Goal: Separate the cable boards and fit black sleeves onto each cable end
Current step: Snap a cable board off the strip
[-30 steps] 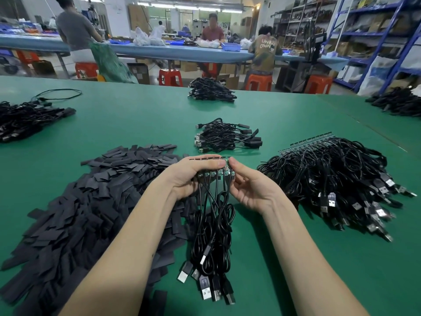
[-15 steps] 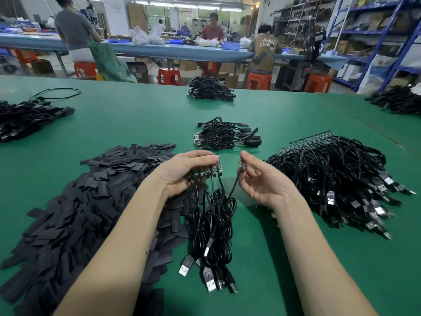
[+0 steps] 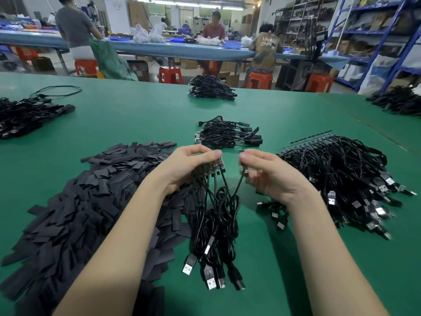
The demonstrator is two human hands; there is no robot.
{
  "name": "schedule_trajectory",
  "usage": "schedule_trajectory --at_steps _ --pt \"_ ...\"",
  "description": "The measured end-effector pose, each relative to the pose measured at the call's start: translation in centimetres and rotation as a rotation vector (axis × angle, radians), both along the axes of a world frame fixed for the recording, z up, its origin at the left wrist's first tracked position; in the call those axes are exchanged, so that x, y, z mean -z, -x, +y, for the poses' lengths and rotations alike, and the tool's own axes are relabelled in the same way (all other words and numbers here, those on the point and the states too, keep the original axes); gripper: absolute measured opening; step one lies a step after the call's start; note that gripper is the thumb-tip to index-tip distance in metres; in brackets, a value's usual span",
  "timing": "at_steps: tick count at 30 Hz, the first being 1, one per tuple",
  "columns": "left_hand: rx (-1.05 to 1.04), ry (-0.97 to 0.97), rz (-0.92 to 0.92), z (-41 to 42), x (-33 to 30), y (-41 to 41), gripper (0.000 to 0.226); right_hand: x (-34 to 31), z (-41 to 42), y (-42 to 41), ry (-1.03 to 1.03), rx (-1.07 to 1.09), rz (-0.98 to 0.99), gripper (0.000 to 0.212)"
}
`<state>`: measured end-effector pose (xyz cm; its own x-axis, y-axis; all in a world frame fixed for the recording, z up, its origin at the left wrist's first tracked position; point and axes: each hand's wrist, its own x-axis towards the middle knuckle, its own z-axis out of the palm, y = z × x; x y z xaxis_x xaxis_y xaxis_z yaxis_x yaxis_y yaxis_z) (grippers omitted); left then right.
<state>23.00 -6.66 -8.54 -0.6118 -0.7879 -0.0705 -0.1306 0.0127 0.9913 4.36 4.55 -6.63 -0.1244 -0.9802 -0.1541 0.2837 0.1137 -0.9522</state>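
My left hand grips a short strip of joined cable boards above the green table. Their black cables hang down in a bundle, with USB plugs lying near the front. To the right, my right hand pinches one small board that is apart from the strip; its cable runs down into the same bundle. A wide heap of flat black sleeves lies on the left, partly under my left forearm.
A big pile of cables on joined boards lies at the right. A small pile of sleeved cables sits behind my hands. More cable piles lie far left, at the table's far edge and far right. People work at a bench behind.
The strip held between both hands has come apart. My right hand has moved right with one board, and a gap has opened between it and the strip in my left hand.
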Motion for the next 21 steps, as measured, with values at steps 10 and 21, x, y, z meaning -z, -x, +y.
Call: schedule_trajectory --at_steps 10,21 --pt "-0.166 0.025 -0.068 -0.7 0.8 0.5 0.044 -3.1 1.1 -0.2 0.426 -0.045 -0.46 0.035" --pt "-0.212 0.511 -0.305 0.4 0.4 1.7 0.026 -3.1 -0.8 -2.9 0.248 0.283 -0.041 0.016"
